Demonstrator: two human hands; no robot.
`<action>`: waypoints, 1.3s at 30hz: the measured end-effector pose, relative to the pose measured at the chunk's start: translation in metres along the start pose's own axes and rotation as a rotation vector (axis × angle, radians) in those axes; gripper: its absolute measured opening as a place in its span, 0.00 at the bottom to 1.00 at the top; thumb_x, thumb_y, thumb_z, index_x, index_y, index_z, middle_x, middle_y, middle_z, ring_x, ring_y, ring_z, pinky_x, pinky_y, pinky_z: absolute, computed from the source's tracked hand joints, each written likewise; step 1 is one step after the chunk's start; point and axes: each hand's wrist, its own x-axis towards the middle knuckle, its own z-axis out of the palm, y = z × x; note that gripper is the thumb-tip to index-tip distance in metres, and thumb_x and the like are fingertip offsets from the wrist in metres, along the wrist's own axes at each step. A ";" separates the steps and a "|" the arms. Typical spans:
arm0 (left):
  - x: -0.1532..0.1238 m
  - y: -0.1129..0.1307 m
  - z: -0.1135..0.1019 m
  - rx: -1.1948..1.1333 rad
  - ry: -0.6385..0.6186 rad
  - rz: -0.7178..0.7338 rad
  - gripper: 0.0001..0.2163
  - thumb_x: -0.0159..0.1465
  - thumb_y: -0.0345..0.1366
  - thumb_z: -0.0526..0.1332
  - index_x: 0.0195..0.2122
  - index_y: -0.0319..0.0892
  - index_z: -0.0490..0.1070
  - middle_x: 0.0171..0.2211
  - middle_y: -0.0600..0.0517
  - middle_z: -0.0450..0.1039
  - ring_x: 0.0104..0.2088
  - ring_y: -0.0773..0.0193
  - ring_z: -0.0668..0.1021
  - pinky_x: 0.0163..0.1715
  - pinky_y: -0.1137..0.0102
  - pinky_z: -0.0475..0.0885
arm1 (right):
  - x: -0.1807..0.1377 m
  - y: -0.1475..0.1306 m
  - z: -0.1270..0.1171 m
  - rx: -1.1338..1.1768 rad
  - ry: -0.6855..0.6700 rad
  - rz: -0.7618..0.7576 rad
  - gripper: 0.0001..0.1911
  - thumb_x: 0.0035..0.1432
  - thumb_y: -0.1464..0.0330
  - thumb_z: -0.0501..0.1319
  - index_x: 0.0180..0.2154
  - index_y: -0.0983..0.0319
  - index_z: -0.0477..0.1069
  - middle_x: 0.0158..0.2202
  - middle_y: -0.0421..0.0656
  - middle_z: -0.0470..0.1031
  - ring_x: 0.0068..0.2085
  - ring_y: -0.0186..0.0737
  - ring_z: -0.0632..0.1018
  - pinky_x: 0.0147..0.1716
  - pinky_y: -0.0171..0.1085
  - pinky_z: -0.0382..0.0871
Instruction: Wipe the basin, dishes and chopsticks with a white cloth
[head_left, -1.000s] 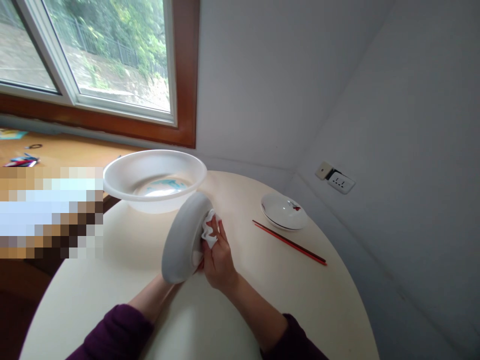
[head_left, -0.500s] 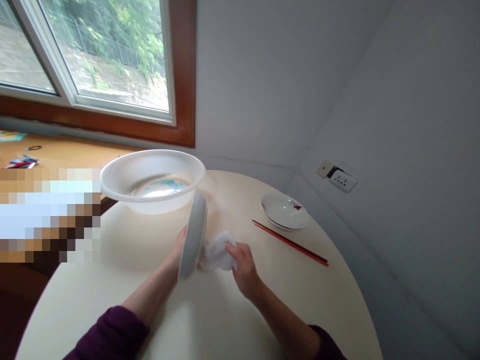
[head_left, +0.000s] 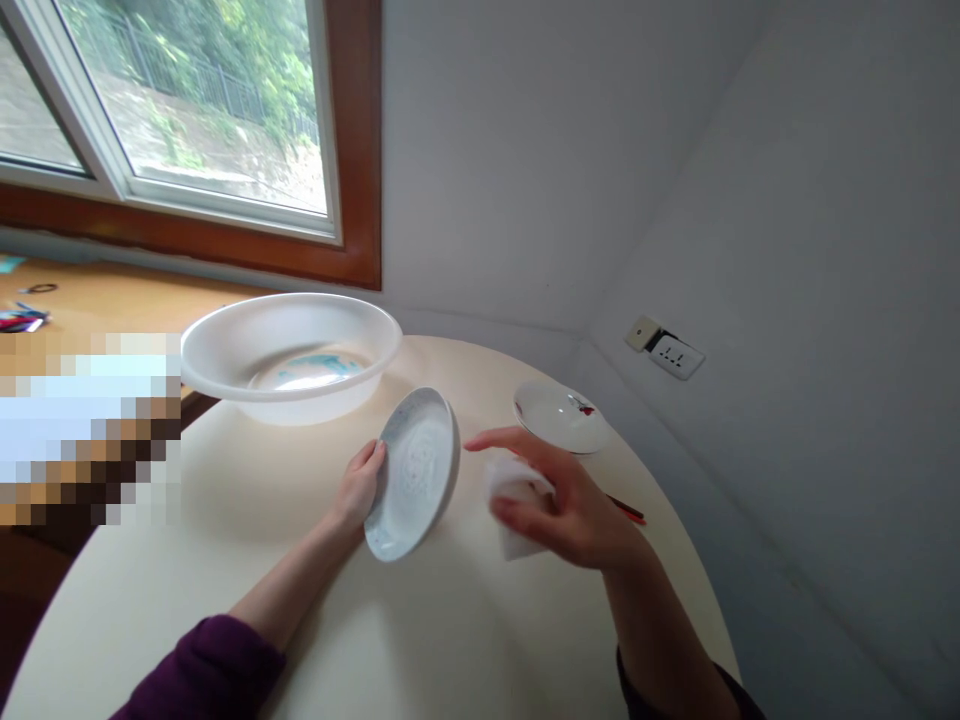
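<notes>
My left hand (head_left: 360, 487) grips the left rim of a whitish patterned bowl (head_left: 417, 470), thumb over the edge. The bowl is tilted up on its side above the table, its inner face turned toward me. To the right of it, my right hand (head_left: 566, 500) holds a crumpled white tissue (head_left: 516, 480) between thumb and fingers, with the index finger stretched toward the bowl. The tissue is apart from the bowl. Behind the right hand a white dish (head_left: 559, 418) with a red flower design rests on the table.
A translucent plastic basin (head_left: 300, 400) stands at the back left of the round table (head_left: 450, 640). Red and dark chopsticks (head_left: 626, 508) lie at the right, mostly hidden by my right hand. A wooden desk (head_left: 127, 295) adjoins at left. A wall socket (head_left: 675, 355) is beyond.
The bowl has turned from edge-on so its inside faces me. My right hand has drawn away to the right with the tissue, covering most of the chopsticks. The view has shifted slightly.
</notes>
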 end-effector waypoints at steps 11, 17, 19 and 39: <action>0.005 -0.009 -0.002 -0.095 -0.077 -0.031 0.11 0.53 0.44 0.61 0.26 0.41 0.66 0.20 0.55 0.67 0.21 0.66 0.70 0.21 0.73 0.64 | 0.004 0.004 0.014 -0.670 -0.118 -0.052 0.06 0.50 0.68 0.63 0.25 0.59 0.66 0.24 0.37 0.69 0.23 0.32 0.68 0.21 0.31 0.54; 0.004 0.007 -0.003 -0.281 -0.129 -0.312 0.13 0.62 0.42 0.51 0.28 0.39 0.67 0.20 0.52 0.70 0.21 0.63 0.73 0.24 0.69 0.69 | 0.011 0.014 0.011 -0.551 -0.034 -0.014 0.10 0.48 0.67 0.65 0.24 0.61 0.64 0.26 0.38 0.70 0.26 0.32 0.69 0.23 0.30 0.58; 0.005 0.008 -0.004 -0.368 -0.132 -0.312 0.13 0.64 0.38 0.48 0.31 0.38 0.68 0.21 0.50 0.72 0.21 0.64 0.74 0.24 0.70 0.70 | 0.015 0.019 0.010 -0.509 0.033 0.002 0.11 0.47 0.67 0.65 0.23 0.61 0.63 0.23 0.36 0.69 0.24 0.31 0.68 0.21 0.29 0.58; 0.011 0.008 -0.013 -0.472 -0.222 -0.351 0.18 0.66 0.37 0.46 0.50 0.33 0.64 0.13 0.53 0.65 0.10 0.73 0.61 0.13 0.78 0.56 | 0.041 0.092 0.027 -0.573 0.423 0.105 0.12 0.48 0.60 0.63 0.24 0.59 0.63 0.20 0.37 0.66 0.22 0.35 0.66 0.23 0.33 0.58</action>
